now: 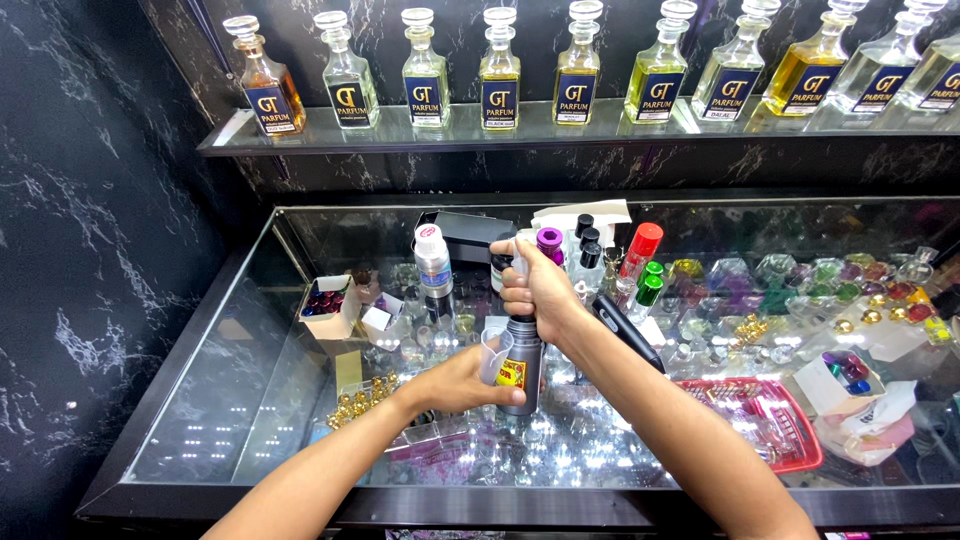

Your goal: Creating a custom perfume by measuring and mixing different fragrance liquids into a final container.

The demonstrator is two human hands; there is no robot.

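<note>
left hand (462, 380): my fingers wrap the lower body of the grey metal canister (522, 365) and also pinch a small clear plastic cup (494, 355) against its side
right hand (535, 290): closed tight over the canister's top, gripping the cap or nozzle; I cannot tell which
canister position: upright, base on or just above the glass counter (230, 400), near the middle front
risk 1: the cup is only trapped by my fingers, so a twist of the top could squeeze it loose or crack it
risk 2: smooth metal wall, so my left grip may slip and the canister could knock the glass
risk 3: bottles stand just behind; my right elbow could sweep the black pen-like tool (628, 332) or the red basket (770, 420)
canister look: cylinder, dull grey, yellow and red label
cup look: thin, see-through, tapered
counter: hard, glossy, reflective, small coloured vials underneath
nearby: white-capped silver bottle (432, 262), purple cap (550, 240), 3 black caps, red cap (643, 245)
shelf above (400, 135): glass, row of square stoppered perfume bottles, clear to amber liquids
</note>
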